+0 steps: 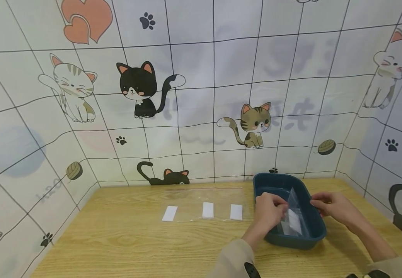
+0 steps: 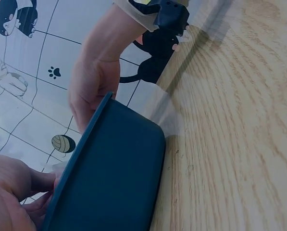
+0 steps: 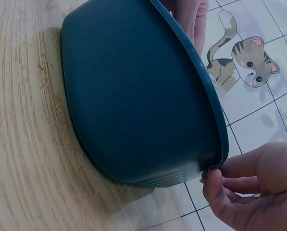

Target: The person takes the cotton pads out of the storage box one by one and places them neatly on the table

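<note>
A dark blue plastic bin [image 1: 295,243] stands on the wooden table at the right. Inside it lie clear plastic bags [image 1: 292,199] with white pieces [image 1: 294,221] in or under them. My left hand [image 1: 269,208] reaches over the bin's near left side, thumb and fingertips pinching the edge of a clear bag. With thumb and fingers my right hand [image 1: 336,208] grips the bin's right rim; the right wrist view shows this hand [image 3: 254,185] pinching the rim up close. The left wrist view has the bin's outer wall [image 2: 114,159] hiding what is inside.
Left of the bin, clear plastic [image 1: 187,197] with a red line along its top edge lies flat on the table [image 1: 135,247]. Three white rectangles, [image 1: 169,213] the leftmost, show along its lower edge. A cat-print cloth [image 1: 197,104] hangs behind and at both sides.
</note>
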The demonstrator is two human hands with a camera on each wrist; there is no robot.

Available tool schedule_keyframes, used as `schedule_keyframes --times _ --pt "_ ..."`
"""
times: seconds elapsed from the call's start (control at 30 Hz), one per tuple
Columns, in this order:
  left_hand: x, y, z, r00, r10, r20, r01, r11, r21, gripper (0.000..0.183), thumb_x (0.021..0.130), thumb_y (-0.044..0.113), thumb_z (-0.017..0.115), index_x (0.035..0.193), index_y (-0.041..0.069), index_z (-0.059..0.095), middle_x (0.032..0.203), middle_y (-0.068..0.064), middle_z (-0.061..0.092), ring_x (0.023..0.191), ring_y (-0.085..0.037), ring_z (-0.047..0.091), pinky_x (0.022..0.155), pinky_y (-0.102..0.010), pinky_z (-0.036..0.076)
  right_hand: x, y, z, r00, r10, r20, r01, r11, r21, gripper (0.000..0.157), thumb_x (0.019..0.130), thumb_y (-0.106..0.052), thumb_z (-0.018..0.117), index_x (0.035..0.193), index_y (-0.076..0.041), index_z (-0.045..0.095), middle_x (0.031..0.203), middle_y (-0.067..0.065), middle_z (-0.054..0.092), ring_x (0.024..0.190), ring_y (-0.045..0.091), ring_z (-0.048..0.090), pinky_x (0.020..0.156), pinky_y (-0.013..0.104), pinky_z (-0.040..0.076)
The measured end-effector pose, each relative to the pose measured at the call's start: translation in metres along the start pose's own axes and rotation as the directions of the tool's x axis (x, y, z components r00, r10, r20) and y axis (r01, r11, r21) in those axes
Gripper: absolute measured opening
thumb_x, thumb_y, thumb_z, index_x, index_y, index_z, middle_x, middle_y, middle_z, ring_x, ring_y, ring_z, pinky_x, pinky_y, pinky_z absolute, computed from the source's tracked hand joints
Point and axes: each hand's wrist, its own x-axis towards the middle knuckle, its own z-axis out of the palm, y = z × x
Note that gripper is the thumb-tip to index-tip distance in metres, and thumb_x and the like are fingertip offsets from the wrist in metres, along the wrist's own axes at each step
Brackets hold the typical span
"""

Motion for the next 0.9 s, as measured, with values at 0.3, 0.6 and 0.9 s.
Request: schedule_keyframes --times 0.3,0.6,0.9 --pt "-0.002 -0.001 -0.012 0.999 0.025 -0.024 -0.027 0.994 -0.104 0.011 0.088 -0.002 0.075 0.079 0.004 0.078 0.066 0.005 0.066 0.053 -0.002 0.057 0.053 -0.017 0.050 0.000 0.001 -0.001 1.000 0.006 -0.001 -0.006 1.000 -0.010 0.046 0.106 -0.019 0.054 0.127 0.021 0.051 0.105 0.015 0.069 0.082 0.019 0.065 0.071 0.034 0.057" --pt "-0.003 0.004 -0.023 0.999 0.030 -0.042 -0.036 0.987 -0.158 0.010 0.088 -0.001 0.076 0.080 0.005 0.077 0.069 0.004 0.067 0.054 -0.004 0.060 0.054 -0.017 0.052 0.000 0.002 -0.002 1.000 0.003 0.011 -0.003 1.000 -0.013 0.046 0.106 -0.020 0.053 0.128 0.021 0.051 0.106 0.014 0.068 0.081 0.017 0.065 0.071 0.033 0.057" --pt "-0.005 0.002 -0.038 0.999 0.040 -0.026 -0.045 0.978 -0.206 0.007 0.089 -0.001 0.075 0.084 0.004 0.077 0.073 0.004 0.068 0.057 -0.005 0.061 0.058 -0.018 0.053 0.002 0.001 -0.001 1.000 0.006 0.013 -0.006 1.000 -0.019 0.046 0.106 -0.020 0.053 0.128 0.021 0.051 0.104 0.014 0.068 0.082 0.018 0.065 0.071 0.033 0.057"
